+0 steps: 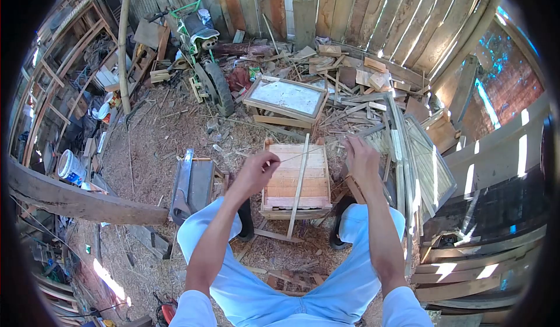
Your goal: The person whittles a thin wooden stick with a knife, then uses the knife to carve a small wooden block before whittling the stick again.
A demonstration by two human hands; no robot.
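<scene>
A thin pale strand [302, 155], either cord or a fine wood strip, runs between my two hands. One end is pinched in my closed left hand [258, 172]; the fingers of my right hand [361, 159] close on its other end, higher and to the right. Below it, between my feet, sits a small wooden box [286, 194] with a planked surface. A narrow wooden slat [300, 181] lies lengthwise across that box, its near end past the front edge. Neither hand touches the box.
Left of my knee, a handsaw [184, 184] lies on a dark box [201, 181]. Ahead are a framed white panel [286, 96], scrap wood [361, 73] and a small motorbike [204, 53]. Long boards [402, 163] lean at right. A thick beam [87, 201] juts in from the left.
</scene>
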